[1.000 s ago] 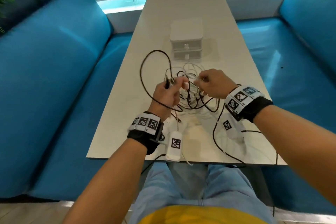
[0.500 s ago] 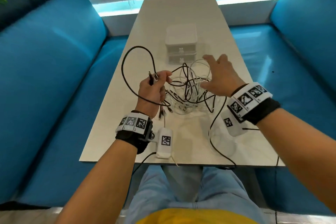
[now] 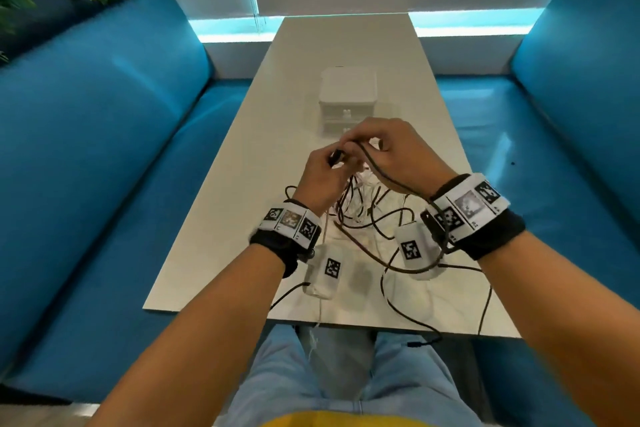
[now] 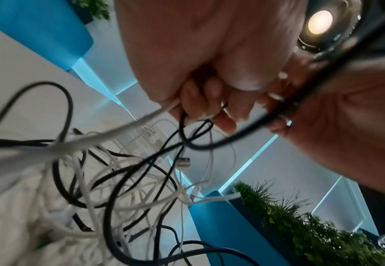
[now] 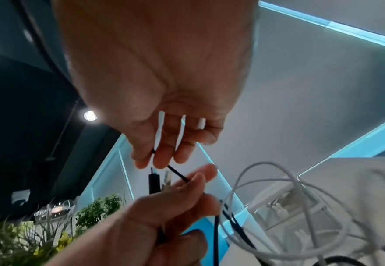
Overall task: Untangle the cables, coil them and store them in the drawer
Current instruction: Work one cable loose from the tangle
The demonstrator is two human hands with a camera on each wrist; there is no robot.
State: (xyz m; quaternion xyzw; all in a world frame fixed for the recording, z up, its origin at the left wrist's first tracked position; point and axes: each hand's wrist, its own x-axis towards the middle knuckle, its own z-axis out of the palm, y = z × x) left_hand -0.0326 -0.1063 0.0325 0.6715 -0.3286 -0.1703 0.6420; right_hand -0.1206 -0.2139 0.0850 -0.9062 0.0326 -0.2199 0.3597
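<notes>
Black and white cables point(image 3: 363, 215) lie knotted in a heap on the pale surface point(image 3: 242, 184), right under both raised hands and just in front of the small white drawer unit point(image 3: 347, 97), whose drawers look closed. Left hand point(image 3: 320, 177) is curled round several strands and holds a black plug end point(image 3: 335, 158) upright; judged, this anchors one end so the run can be followed out of the knot. Right hand point(image 3: 394, 152) pinches the black cable point(image 3: 381, 173) between thumb and fingertips point(image 5: 161, 158), close to the left hand; that cable drapes back over the right wrist. Held high, probably so the slack hangs free of the heap. Untangling step; nothing coiled or stored yet. Risk: pulling may tighten the knot.
</notes>
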